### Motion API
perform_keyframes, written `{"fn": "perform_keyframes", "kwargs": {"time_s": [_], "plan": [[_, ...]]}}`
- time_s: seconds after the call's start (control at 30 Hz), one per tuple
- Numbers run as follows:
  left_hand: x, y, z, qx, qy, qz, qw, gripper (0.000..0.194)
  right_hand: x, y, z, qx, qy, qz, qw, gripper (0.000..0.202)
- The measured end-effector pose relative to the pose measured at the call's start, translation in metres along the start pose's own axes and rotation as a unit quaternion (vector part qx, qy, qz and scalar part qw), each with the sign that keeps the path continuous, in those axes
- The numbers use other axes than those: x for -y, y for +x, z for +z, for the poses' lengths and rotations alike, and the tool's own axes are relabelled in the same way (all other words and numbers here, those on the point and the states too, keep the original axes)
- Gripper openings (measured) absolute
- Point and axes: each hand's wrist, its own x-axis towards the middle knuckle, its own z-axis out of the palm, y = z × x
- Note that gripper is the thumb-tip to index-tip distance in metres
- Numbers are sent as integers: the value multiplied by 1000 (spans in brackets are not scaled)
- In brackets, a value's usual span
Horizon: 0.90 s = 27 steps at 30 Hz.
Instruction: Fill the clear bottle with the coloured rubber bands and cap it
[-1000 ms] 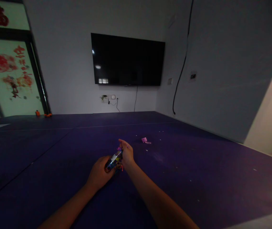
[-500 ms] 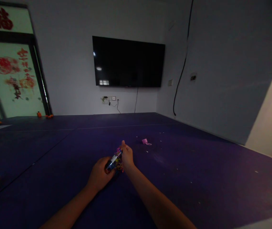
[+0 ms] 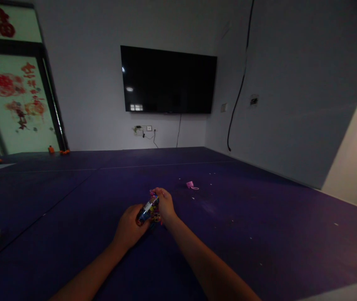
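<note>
Plastic container (image 3: 147,210) slants between both hands (image 3: 128,228) (image 3: 166,205), its long axis pointing upper-right.

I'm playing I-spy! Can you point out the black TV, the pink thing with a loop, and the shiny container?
Black TV (image 3: 168,80): head view, middle of the screen.
Pink thing (image 3: 190,184): head view, its body.
Shiny container (image 3: 147,209): head view, its side.

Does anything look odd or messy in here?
A little: pale scraps litter the purple surface near the right hand, untidily, and a black cable dangles down the wall, its lower end seemingly plugged into nothing.
</note>
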Motion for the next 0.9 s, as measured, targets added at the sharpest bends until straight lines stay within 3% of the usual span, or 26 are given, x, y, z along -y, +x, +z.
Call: {"fn": "perform_keyframes", "kwargs": {"time_s": [0.27, 0.5, 0.9], "plan": [[0, 0, 1, 15, -13, -2, 1000, 27, 5, 2, -2, 39, 39, 55, 997, 22], [-1, 1, -2, 4, -31, 3, 1000, 26, 6, 0, -3, 48, 66, 59, 995, 27], [-3, 0, -2, 5, -50, -9, 999, 28, 7, -5, 3, 28, -85, -25, 996, 42]]}}
